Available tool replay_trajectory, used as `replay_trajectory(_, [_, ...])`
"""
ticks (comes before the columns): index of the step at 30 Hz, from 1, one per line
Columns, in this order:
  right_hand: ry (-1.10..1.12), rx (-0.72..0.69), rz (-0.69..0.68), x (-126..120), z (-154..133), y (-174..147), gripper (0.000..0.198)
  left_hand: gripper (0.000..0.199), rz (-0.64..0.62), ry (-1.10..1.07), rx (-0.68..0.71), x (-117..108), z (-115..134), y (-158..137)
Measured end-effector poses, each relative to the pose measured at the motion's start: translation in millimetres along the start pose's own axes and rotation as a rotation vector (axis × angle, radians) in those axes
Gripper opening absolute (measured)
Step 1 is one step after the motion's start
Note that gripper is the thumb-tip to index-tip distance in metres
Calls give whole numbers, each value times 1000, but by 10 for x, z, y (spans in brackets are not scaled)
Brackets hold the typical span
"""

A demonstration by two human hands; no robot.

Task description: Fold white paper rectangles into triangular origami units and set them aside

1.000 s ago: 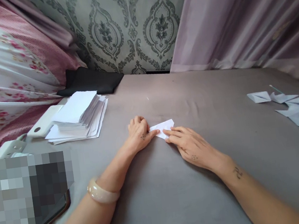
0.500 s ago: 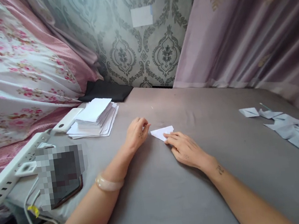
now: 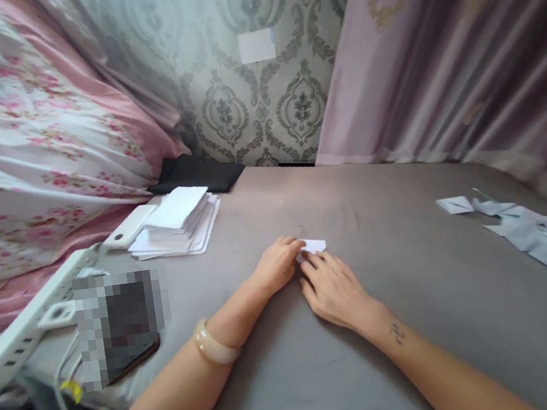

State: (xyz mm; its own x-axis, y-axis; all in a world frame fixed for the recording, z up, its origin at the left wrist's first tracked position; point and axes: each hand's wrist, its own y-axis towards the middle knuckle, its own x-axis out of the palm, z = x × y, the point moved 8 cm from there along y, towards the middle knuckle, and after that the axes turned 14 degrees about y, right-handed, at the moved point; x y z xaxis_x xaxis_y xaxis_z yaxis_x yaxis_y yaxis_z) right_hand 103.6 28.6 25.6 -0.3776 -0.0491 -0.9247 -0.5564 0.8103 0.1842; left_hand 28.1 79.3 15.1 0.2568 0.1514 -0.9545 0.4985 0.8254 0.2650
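Observation:
A small folded piece of white paper (image 3: 315, 245) lies on the grey cloth in front of me, partly covered by my fingers. My left hand (image 3: 280, 264), with a pale bangle on its forearm, has its fingers closed at the paper's left corner. From the near side, my right hand (image 3: 334, 289) rests its spread fingertips on the paper's lower edge and presses it to the surface. The underside of both hands is hidden. Far to the right, several folded white paper pieces (image 3: 523, 226) lie in a loose row.
A stack of white paper sheets (image 3: 178, 211) sits at the left, beside a white box-shaped device (image 3: 130, 227). Nearer are a white power strip (image 3: 32, 324), cables and a blurred-out dark phone-like device (image 3: 136, 354). Black folded cloth (image 3: 199, 172) lies at the back.
My left hand has moved right and nearer, from beside the paper onto its left corner. My right hand has shifted slightly nearer, and the paper now shows a smaller visible part.

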Motion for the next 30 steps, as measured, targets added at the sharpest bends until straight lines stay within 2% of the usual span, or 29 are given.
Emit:
replay_trajectory(3, [-8, -18, 11, -5, 35, 24, 32, 32, -79, 60, 12, 34, 34, 1])
replay_trajectory(6, [-26, -30, 0, 31, 58, 53, 31, 32, -101, 101, -14, 50, -7, 12])
replay_trajectory(12, [-2, -86, 39, 66, 6, 35, 30, 27, -106, 149, -30, 51, -9, 11])
replay_trajectory(16, [31, -113, 0, 76, -20, 36, 28, 26, -99, 147, -38, 33, -5, 2])
replay_trajectory(20, [86, -86, -29, 17, 24, 69, 26, 23, -93, 149, -50, 13, 0, -14])
replay_trajectory(23, [141, -7, -40, -13, 136, 78, 28, 21, -84, 158, -46, -16, 33, -27])
replay_trajectory(26, [118, 39, 33, -57, 227, 57, 30, 24, -74, 164, -32, -31, 66, -33])
replay_trajectory(30, [53, 41, 23, -21, 234, 16, 33, 24, -82, 168, -13, -12, 108, -38])
